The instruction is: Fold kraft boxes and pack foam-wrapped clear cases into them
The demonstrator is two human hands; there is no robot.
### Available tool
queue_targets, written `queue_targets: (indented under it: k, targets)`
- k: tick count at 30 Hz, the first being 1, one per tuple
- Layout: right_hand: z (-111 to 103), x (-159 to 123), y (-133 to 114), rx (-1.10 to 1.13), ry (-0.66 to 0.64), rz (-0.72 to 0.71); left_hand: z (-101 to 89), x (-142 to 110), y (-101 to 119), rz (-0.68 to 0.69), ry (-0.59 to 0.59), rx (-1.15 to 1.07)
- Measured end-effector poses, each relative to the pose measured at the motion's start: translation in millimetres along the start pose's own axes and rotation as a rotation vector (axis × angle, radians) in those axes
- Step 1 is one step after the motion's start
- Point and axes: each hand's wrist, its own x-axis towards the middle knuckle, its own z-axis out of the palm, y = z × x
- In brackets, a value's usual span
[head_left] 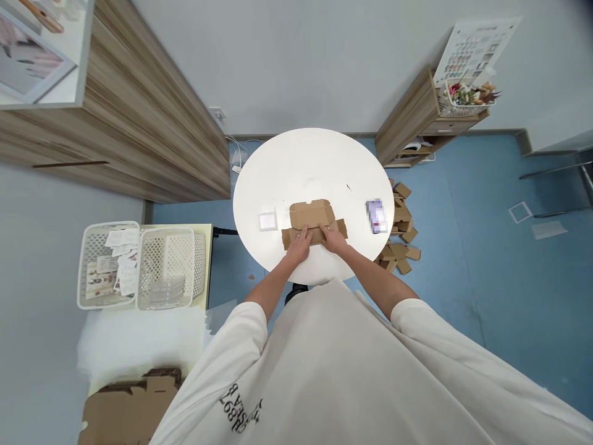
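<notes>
Your pale shirt bears dark print, partly readable: "897", "SEA B". On the round white table before you lies a plain brown cardboard box, creased flaps spread; your left hand and right hand, slightly apart, touch its near part, whether gripping I cannot tell.

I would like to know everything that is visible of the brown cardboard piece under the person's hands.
The cardboard piece is plain brown, partly folded and not closed. Its far panel has rounded outer corners and a small notch about midway along the far edge; the nearer strip has flaps sticking out left and right. It lies on the round white table, toward the person's side. The left hand and right hand both touch its nearer part.
</notes>
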Motion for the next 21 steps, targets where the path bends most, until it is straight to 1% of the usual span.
queue_targets:
  k: [3,5,7,9,11,13,15,17,19,21]
  targets:
    - [-5,-2,-4,0.001,-0.038,0.035,-8.7,-23,-8,-0.096,0.144,-0.001]
    - [-8,-4,-7,0.002,-0.062,0.052,-12.6,-36,-14,-0.185,0.194,-0.028]
    - [-12,-5,-10,-0.001,-0.082,0.058,-13.2,-45,-20,-0.284,0.205,-0.068]
    - [-14,-6,-13,-0.005,-0.092,0.063,-10.2,-48,-25,-0.390,0.204,-0.115]
    - [-15,-6,-14,-0.006,-0.095,0.066,-5.1,-45,-29,-0.483,0.200,-0.170]
    - [-16,-6,-15,-0.006,-0.091,0.069,-0.2,-40,-30,-0.545,0.183,-0.222]
    - [-15,-6,-16,-0.007,-0.084,0.069,3.0,-35,-29,-0.585,0.161,-0.267]
    - [-14,-6,-15,-0.010,-0.079,0.064,4.0,-33,-28,-0.593,0.155,-0.322]
    - [-13,-5,-15,-0.015,-0.079,0.060,4.0,-31,-25,-0.556,0.184,-0.406]
    - [-11,-4,-14,-0.022,-0.082,0.062,4.2,-30,-22,-0.491,0.227,-0.515]
